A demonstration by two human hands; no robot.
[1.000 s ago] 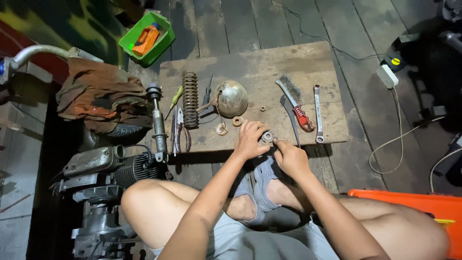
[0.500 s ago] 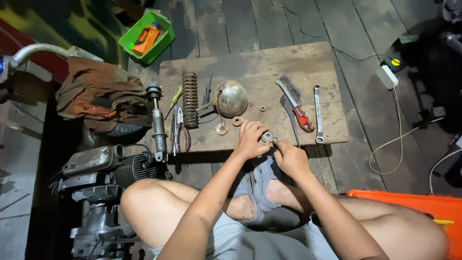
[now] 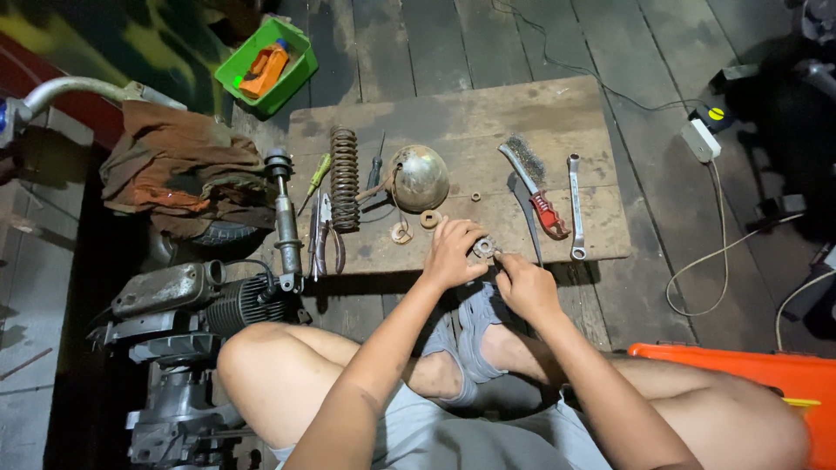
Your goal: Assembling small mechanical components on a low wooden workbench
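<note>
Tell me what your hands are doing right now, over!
Left hand and right hand both grip a small round metal part at the wooden board's front edge. Wire brush and spanner lie beside, untouched.

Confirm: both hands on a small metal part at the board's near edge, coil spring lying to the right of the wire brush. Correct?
Not quite. The head view shows the coil spring to the left of the wire brush, with the metal dome between them. The rest holds: left hand and right hand both hold the small metal part at the near edge of the board.
</note>
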